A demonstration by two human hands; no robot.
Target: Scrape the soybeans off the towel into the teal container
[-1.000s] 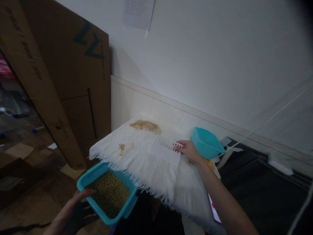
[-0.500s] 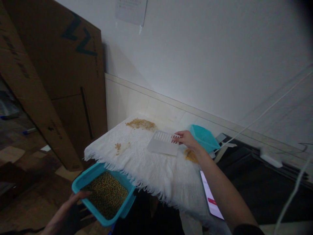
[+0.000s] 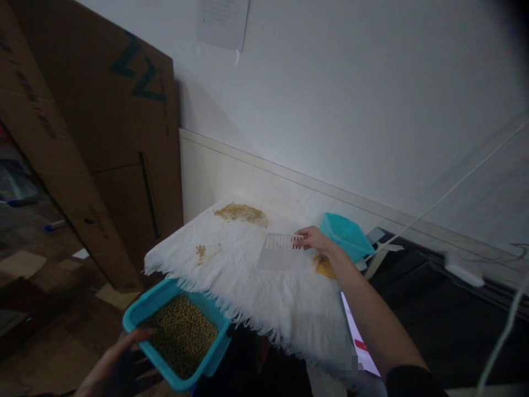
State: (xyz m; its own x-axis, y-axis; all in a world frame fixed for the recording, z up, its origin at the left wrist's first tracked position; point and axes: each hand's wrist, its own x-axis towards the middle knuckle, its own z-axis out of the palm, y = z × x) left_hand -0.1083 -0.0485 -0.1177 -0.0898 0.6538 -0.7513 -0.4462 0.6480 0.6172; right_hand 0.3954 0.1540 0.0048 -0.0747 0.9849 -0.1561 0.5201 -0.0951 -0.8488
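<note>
At the teal tub (image 3: 155, 298), shadow partly hides the left hand (image 3: 119, 361).

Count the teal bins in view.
2. One teal bin, with beans inside, is in the left hand at the cloth's front edge; the second bin sits just beyond the right hand. Others could be hidden.

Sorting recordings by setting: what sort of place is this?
Probably an indoor workroom or storeroom: a tall brown cardboard box stands by the plain white wall, which bears a white printed paper sheet, and the left hand holds a rectangular turquoise plastic tub of small round grains.
</note>
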